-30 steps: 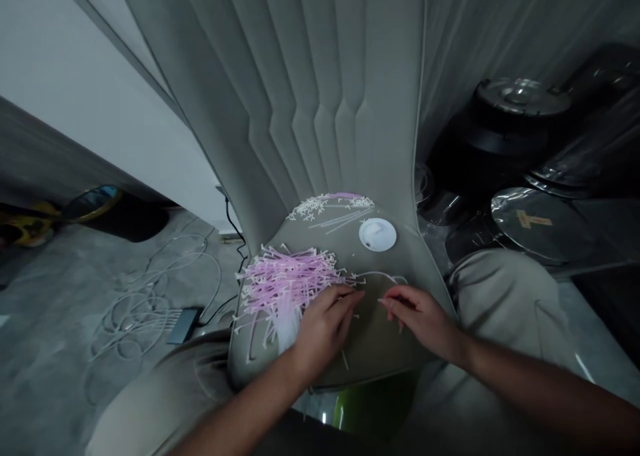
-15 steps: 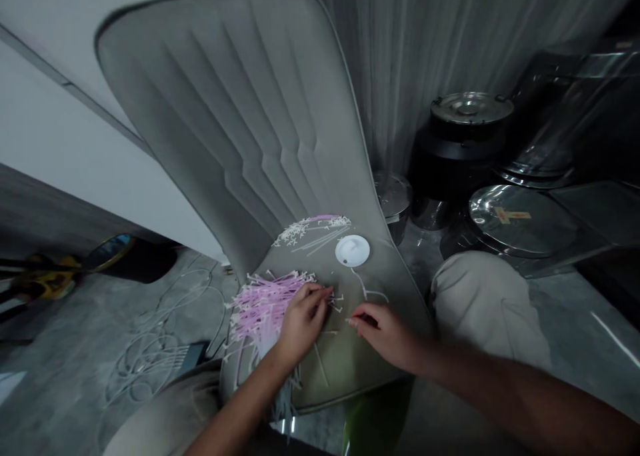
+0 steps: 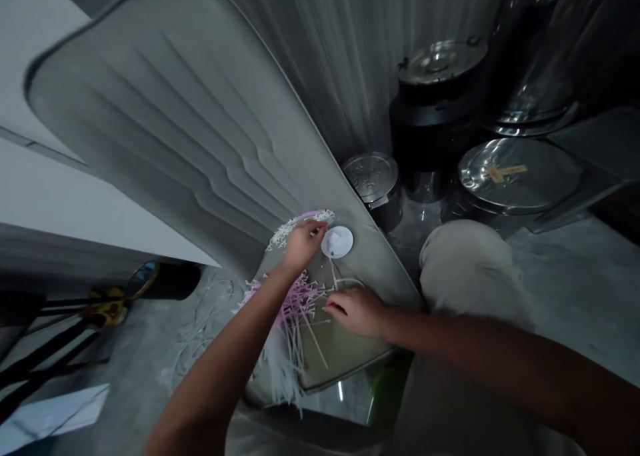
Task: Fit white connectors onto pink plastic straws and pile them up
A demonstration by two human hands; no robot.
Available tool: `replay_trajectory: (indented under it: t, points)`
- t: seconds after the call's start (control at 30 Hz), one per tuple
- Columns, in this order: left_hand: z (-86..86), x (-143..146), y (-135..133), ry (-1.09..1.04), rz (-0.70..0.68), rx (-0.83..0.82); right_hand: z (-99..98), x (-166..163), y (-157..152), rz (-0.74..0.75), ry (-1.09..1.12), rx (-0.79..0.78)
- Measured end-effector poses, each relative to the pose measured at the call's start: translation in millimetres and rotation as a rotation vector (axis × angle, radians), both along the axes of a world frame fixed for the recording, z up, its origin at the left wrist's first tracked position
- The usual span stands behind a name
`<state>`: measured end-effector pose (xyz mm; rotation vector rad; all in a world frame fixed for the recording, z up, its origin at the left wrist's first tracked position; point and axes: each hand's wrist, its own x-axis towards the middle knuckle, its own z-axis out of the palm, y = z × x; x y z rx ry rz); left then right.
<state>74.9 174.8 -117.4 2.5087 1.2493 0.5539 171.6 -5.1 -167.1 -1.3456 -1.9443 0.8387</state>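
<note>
Our left hand point(image 3: 303, 245) has moved up beside the white dish point(image 3: 342, 250); our right hand point(image 3: 357, 311) is near the pink sticks point(image 3: 299, 301) on the chair point(image 3: 350, 351); we cannot tell whether either grips anything.

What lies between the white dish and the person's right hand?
In the head view, thin pale strands lie on the seat between the white dish and the right hand.

black pot point(image 3: 425, 133), metal lid point(image 3: 450, 61) atop | taped round cover point(image 3: 537, 184) | cables point(image 3: 207, 315) on floor point(image 3: 137, 356)
</note>
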Motion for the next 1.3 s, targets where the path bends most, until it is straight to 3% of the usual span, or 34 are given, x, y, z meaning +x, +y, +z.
replay_trajectory:
  t: [0.2,0.5,0.97,1.3]
  points:
    - [-5.3,8,5,0.083,-0.066,0.032,-6.1,3,5,0.011,-0.013,0.010]
    - [-21.1,-4,-3,0.082,-0.076,0.047,-3.9,2,10,0.033,-0.028,0.054]
    - [-25.4,-10,-7,0.030,0.021,0.014,-8.9,1,12,0.068,-0.081,0.067]
    - [-17.7,-14,2,0.131,-0.123,0.014,-7.1,2,13,0.071,-0.078,0.050]
